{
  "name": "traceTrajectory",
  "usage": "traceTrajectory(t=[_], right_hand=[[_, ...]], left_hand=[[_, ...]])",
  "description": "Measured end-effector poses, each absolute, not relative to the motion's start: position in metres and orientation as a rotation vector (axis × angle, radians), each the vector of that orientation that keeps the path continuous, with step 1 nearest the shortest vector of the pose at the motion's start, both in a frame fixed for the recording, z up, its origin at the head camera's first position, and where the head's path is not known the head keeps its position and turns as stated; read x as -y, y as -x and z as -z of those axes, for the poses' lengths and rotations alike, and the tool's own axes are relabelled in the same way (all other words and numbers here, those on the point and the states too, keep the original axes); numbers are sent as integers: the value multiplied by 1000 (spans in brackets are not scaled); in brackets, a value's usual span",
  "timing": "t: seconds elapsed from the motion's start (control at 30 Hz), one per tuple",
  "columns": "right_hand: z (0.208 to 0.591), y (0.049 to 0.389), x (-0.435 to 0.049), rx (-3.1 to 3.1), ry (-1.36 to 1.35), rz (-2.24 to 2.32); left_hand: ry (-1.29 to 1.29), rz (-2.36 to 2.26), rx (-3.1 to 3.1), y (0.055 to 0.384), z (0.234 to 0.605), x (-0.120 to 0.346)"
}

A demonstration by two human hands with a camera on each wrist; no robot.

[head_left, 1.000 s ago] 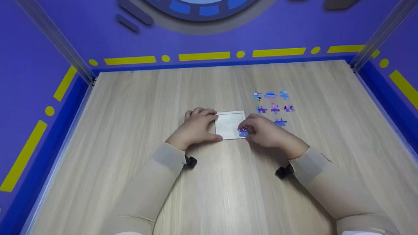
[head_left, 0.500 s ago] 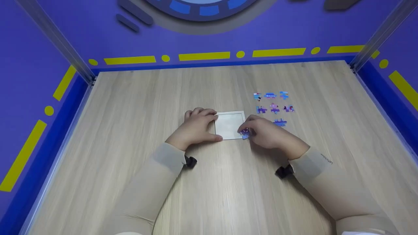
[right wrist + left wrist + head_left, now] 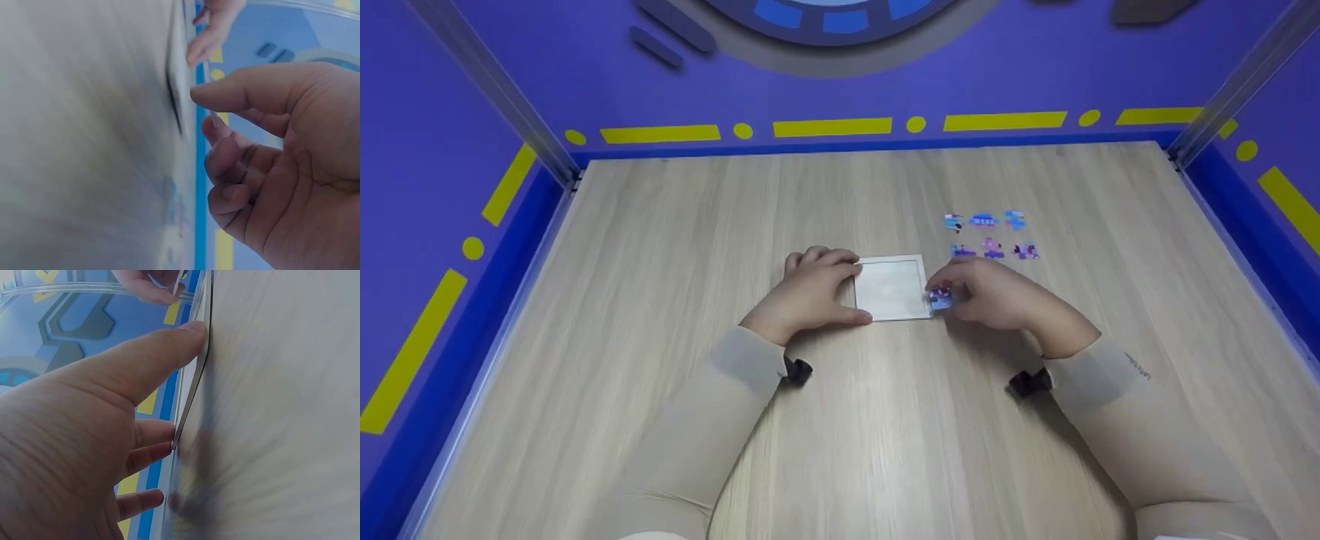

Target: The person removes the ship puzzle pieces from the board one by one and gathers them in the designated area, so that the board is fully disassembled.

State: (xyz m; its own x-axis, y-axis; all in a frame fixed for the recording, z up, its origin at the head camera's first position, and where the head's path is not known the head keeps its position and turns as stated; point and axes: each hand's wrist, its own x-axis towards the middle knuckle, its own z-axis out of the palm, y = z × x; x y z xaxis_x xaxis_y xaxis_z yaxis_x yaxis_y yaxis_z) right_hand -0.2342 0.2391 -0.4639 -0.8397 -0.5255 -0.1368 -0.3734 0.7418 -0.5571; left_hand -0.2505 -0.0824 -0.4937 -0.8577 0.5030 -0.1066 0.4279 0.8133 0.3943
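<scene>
A flat white square puzzle tray [image 3: 889,289] with a dark inner line lies on the table in the head view. My left hand [image 3: 813,292] holds its left side, thumb at the near corner and fingers by the far corner. In the left wrist view the thumb [image 3: 163,349] rests on the tray's edge. My right hand [image 3: 997,294] pinches a purple and blue jigsaw piece [image 3: 940,298] at the tray's right edge. From the right wrist that piece appears edge-on as a thin sliver between thumb and fingers. Whether it touches the tray I cannot tell.
Several loose jigsaw pieces lie in two rows beyond my right hand, among them a blue piece [image 3: 983,220] and a pink piece [image 3: 992,248]. The wooden table [image 3: 720,225] is bounded by blue-purple walls [image 3: 840,97] at the back and sides.
My right hand has shifted right with the jigsaw piece, from over the tray to its right edge. It now hides a loose piece that lay nearest. The left hand keeps its place.
</scene>
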Motion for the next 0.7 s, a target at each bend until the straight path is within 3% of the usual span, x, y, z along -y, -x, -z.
traceTrajectory(t=[0.4,0.7], right_hand=[[430,244,-283,-2678,739,799],[444,244,-312,-2499,443,1215]], left_hand=[[-710,-545,-2784,251,494,86],[-720,-542,-2780,251,495,82]])
